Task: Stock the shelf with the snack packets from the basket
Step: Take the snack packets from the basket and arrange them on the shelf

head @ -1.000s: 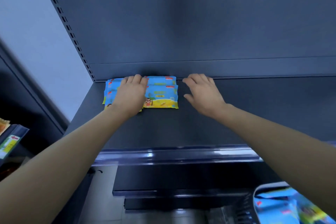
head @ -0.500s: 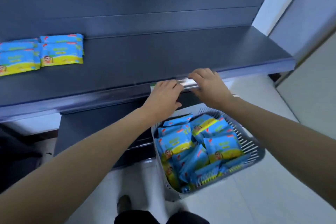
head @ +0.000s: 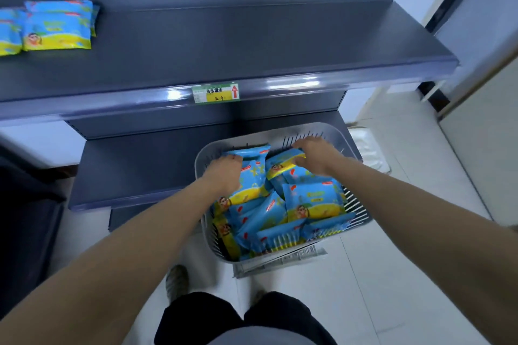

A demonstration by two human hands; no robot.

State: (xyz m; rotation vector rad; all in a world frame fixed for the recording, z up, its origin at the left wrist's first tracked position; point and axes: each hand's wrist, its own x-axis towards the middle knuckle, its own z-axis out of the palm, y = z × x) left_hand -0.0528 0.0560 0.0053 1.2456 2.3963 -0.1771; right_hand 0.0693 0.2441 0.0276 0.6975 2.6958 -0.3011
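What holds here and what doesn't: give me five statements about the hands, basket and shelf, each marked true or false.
1. The left hand and the right hand are both down in the basket. True.
2. The stocked packets lie at the right end of the shelf. False: they lie at its left end.
3. The basket is nearly empty. False: it holds many blue-and-yellow packets.
4. A price tag with a red arrow sits on the shelf's front edge. True.
5. The right hand holds nothing. False: it grips a packet by its yellow edge.
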